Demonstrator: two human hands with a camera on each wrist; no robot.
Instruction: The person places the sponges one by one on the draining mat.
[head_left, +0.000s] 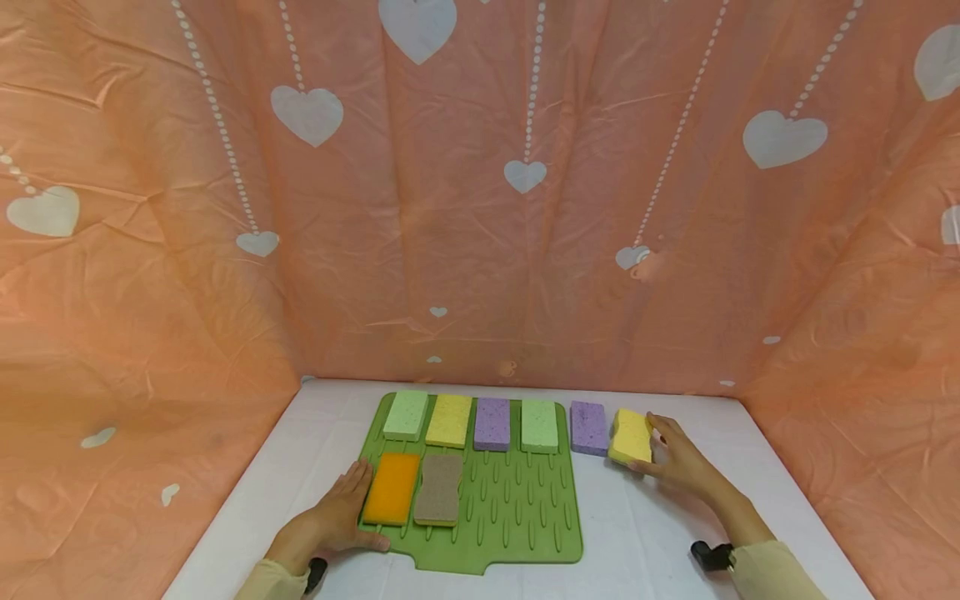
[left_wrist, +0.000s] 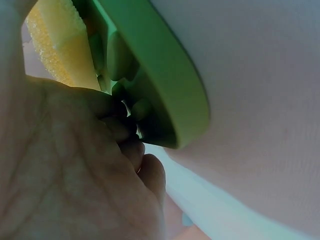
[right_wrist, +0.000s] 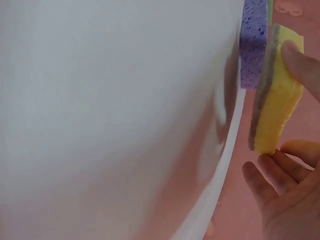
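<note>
My right hand (head_left: 678,454) holds a yellow sponge (head_left: 631,437) by its two ends, thumb on one and fingertips on the other. In the right wrist view this sponge (right_wrist: 277,95) shows a grey scouring layer on one side, with a purple sponge (right_wrist: 253,45) beside it. My left hand (head_left: 337,512) rests at the left edge of a green ridged mat (head_left: 517,533), fingers extended beside an orange-topped sponge (head_left: 392,489). The left wrist view has the left hand's (left_wrist: 75,160) fingertips at the mat's raised rim (left_wrist: 175,90), partly hidden in shadow.
Along the mat's back lie a green sponge (head_left: 406,415), a yellow one (head_left: 448,421), a purple sponge (head_left: 492,423) and another green sponge (head_left: 539,425). A grey-topped sponge (head_left: 438,490) lies in front. Off the mat's right edge sits a purple sponge (head_left: 588,427). Orange curtains (head_left: 480,250) surround the white table.
</note>
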